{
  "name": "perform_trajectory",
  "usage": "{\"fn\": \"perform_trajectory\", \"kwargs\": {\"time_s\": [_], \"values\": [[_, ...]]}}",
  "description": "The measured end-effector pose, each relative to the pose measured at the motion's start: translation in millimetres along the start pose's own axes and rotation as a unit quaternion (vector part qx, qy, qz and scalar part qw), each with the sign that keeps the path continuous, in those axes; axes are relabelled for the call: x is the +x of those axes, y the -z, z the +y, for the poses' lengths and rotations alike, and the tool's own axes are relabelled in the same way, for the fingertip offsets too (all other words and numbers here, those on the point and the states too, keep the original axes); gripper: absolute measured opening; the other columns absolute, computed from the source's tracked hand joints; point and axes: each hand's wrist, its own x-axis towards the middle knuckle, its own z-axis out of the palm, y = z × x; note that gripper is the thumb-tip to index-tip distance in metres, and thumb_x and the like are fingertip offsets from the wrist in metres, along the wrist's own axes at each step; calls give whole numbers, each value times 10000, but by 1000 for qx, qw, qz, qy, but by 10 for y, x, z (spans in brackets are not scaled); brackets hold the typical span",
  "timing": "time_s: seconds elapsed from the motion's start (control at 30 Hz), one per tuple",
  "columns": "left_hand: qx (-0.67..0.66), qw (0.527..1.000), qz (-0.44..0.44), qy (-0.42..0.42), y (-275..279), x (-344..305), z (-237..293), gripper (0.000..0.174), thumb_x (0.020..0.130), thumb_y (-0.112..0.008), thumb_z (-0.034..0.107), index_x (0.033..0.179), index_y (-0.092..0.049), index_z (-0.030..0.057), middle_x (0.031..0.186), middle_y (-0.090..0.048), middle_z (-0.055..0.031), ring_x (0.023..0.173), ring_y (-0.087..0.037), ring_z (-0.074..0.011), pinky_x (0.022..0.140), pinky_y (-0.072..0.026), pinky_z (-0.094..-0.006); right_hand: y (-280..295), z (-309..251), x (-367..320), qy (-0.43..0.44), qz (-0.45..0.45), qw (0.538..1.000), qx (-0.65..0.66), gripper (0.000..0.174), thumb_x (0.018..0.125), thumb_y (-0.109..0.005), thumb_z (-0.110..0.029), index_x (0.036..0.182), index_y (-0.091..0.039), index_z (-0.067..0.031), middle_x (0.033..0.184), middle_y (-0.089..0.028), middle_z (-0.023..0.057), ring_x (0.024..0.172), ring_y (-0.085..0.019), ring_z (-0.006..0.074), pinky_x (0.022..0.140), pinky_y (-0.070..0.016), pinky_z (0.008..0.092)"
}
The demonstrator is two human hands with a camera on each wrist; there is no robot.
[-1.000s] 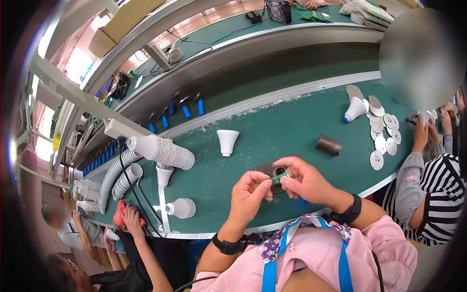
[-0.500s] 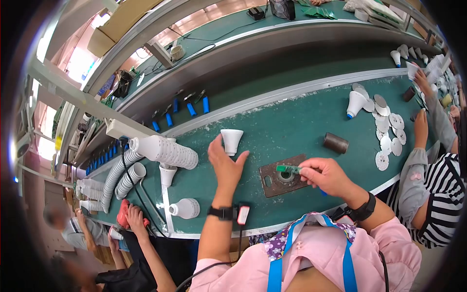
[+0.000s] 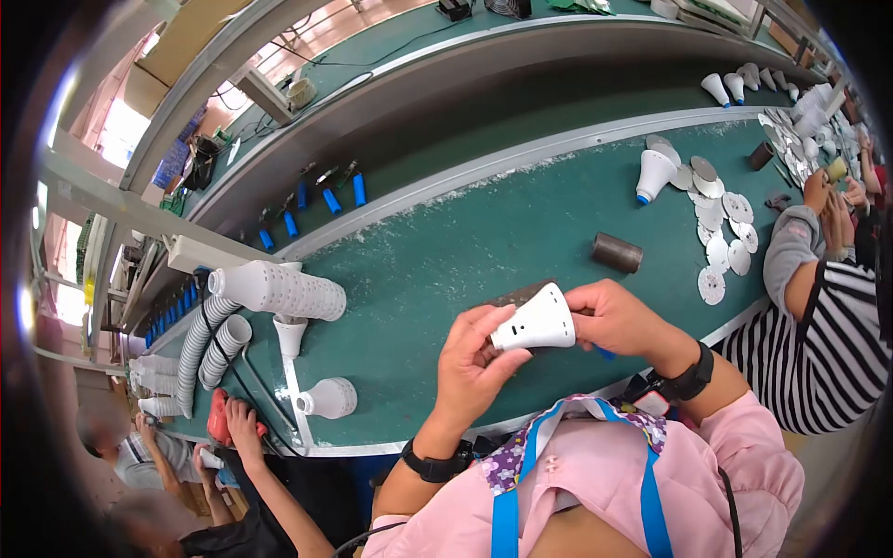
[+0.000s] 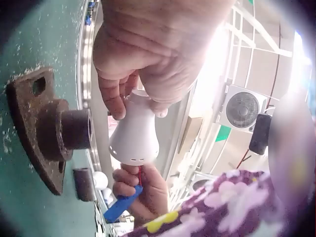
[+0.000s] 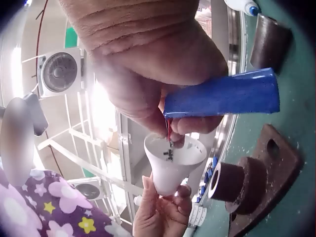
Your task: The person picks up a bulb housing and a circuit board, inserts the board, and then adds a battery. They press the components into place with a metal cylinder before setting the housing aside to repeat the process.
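My left hand [image 3: 474, 358] grips a white plastic bulb housing [image 3: 539, 321] by its narrow neck. The housing lies tilted, its wide mouth toward my right hand [image 3: 619, 321]. In the right wrist view, a small circuit board [image 5: 169, 154] sits partly inside that mouth, and my right fingertips pinch its upper end, where red wire shows. A blue-wrapped cylinder [image 5: 222, 96] hangs by the wire against the right fingers. Under the hands in the head view is a rusty metal plate; its raised tube [image 4: 76, 129] shows in the left wrist view.
Stacked white housings [image 3: 279, 290] and a single housing [image 3: 327, 398] stand left. A short metal tube [image 3: 617, 252], another housing [image 3: 657, 175] and white discs [image 3: 716, 253] lie right. Blue cylinders [image 3: 331, 200] line the back ledge. Other people work at both sides.
My left hand reached out to the upright housing and brought it back to the middle. The right hand's circuit board, in plain view before, is now at the housing's mouth.
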Motion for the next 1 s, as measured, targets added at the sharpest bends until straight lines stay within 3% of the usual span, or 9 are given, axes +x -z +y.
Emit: {"fn": "perform_trajectory", "kwargs": {"time_s": [0.17, 0.27, 0.7, 1.0], "values": [[20, 999, -33, -2, 2, -50, -54, 393, 728, -639, -60, 1103, -536, 1, 1107, -430, -78, 967, -510, -145, 762, -478, -234, -45, 56, -36, -20, -57, 997, 56, 199, 839, -535, -166, 923, -639, -17, 672, -574, 3, 522, -481, 46, 471, -394, 191], [22, 999, -39, -7, -5, -53, -31, 384, 726, -646, -55, 1090, -539, 2, 1098, -432, -77, 968, -509, -147, 763, -476, -240, -44, 106, -73, -34, -58, 990, 125, 199, 856, -524, -163, 930, -633, -13, 672, -571, 7, 529, -486, 51, 475, -396, 188], [12, 998, -57, -9, -1, -80, -54, 399, 721, -663, -32, 1099, -552, 29, 1104, -434, -86, 999, -510, -164, 789, -475, -242, -46, 178, -181, -29, -51, 989, 137, 247, 901, -489, -208, 959, -611, -1, 688, -562, 10, 545, -481, 57, 498, -396, 193], [42, 997, -61, -23, 58, -53, 8, 415, 696, -681, -36, 1089, -564, 27, 1078, -439, -77, 974, -509, -150, 761, -460, -226, -112, 262, -179, -33, -72, 957, 279, 269, 912, -468, -224, 1028, -582, -9, 746, -559, 12, 622, -481, 67, 552, -399, 200]]}}
